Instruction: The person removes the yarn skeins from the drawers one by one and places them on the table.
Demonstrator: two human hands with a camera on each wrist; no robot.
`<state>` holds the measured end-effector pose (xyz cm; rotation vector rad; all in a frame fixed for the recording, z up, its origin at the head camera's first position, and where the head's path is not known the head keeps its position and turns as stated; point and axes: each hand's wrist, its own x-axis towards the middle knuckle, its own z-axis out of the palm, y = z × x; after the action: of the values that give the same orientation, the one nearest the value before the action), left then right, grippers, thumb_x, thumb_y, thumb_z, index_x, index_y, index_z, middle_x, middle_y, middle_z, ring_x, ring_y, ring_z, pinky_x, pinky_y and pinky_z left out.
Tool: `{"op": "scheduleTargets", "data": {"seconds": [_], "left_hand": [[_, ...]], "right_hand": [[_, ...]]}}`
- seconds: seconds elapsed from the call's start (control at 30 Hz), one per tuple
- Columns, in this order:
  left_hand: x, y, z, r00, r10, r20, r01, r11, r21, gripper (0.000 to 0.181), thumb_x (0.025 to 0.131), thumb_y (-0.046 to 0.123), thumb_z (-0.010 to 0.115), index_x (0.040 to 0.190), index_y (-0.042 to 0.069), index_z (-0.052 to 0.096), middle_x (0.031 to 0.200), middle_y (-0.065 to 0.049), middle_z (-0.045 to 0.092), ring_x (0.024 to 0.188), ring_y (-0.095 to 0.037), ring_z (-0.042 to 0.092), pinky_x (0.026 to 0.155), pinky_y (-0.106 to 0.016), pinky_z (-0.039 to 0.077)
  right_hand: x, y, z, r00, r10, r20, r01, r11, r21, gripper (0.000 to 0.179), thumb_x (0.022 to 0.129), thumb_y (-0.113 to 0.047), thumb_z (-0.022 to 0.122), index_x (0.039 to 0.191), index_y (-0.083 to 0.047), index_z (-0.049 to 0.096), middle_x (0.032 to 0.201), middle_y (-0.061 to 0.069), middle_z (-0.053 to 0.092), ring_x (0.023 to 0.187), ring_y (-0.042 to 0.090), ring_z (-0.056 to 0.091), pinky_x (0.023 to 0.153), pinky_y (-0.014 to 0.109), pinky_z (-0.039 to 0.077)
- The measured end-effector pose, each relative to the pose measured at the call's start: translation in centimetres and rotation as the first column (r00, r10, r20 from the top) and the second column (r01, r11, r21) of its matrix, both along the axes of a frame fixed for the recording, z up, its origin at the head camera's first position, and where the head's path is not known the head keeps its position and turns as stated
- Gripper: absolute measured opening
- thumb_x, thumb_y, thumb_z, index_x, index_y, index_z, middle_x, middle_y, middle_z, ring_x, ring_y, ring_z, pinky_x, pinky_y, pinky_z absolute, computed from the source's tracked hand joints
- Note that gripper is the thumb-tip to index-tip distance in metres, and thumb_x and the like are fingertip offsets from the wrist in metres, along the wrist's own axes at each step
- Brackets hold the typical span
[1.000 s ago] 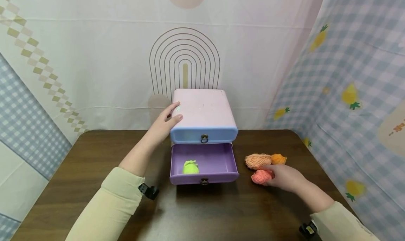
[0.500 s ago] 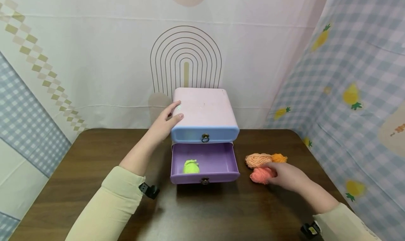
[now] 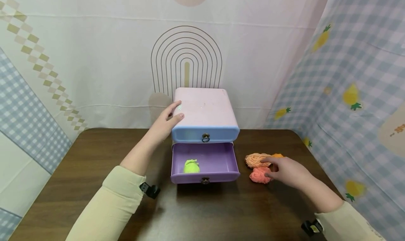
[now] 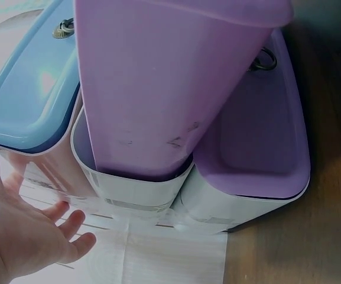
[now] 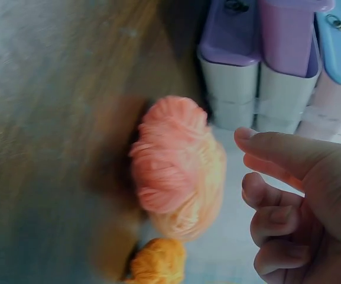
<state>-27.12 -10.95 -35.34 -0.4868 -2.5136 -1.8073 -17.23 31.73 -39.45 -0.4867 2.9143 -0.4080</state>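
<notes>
My left hand (image 3: 164, 123) rests its thumb and fingers on the top left edge of a small pink-topped drawer cabinet (image 3: 204, 107). The middle purple drawer (image 3: 218, 160) is pulled out, holding a lime-green ball (image 3: 191, 166) at its front left. To the cabinet's right, a coral yarn ball (image 3: 260, 175) lies against a peach yarn skein (image 3: 254, 160). Close over them is my right hand (image 3: 289, 170), thumb and fingers spread apart with nothing between them. The right wrist view shows a gap between these fingers and the coral yarn (image 5: 167, 157). An orange yarn ball (image 3: 277, 155) is partly hidden behind the right hand.
The blue top drawer (image 3: 190, 134) is closed, as is the lower purple drawer (image 4: 259, 136) in the left wrist view. All stands on a dark wooden table (image 3: 221, 213). A patterned cloth (image 3: 126, 58) hangs behind, and a checked one (image 3: 357, 128) on the right.
My right hand has let go of the coral yarn ball, its fingers lifting and parting, and now covers more of the orange ball. The left hand stays on the cabinet.
</notes>
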Motion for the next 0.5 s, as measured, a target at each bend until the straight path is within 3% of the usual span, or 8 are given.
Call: {"op": "scheduleTargets", "data": {"seconds": [0.5], "left_hand": [[0.1, 0.1, 0.1, 1.000, -0.014, 0.003, 0.014, 1.000, 0.024, 0.059, 0.101, 0.033, 0.054, 0.156, 0.023, 0.034, 0.161, -0.014, 0.024, 0.142, -0.035, 0.028, 0.112, -0.054, 0.028]], "right_hand": [[0.8, -2.8, 4.2, 0.995, 0.032, -0.096, -0.031, 1.000, 0.003, 0.038, 0.088, -0.029, 0.075, 0.124, -0.018, 0.069, 0.068, -0.012, 0.052, 0.058, 0.006, 0.045, 0.053, 0.027, 0.038]]}}
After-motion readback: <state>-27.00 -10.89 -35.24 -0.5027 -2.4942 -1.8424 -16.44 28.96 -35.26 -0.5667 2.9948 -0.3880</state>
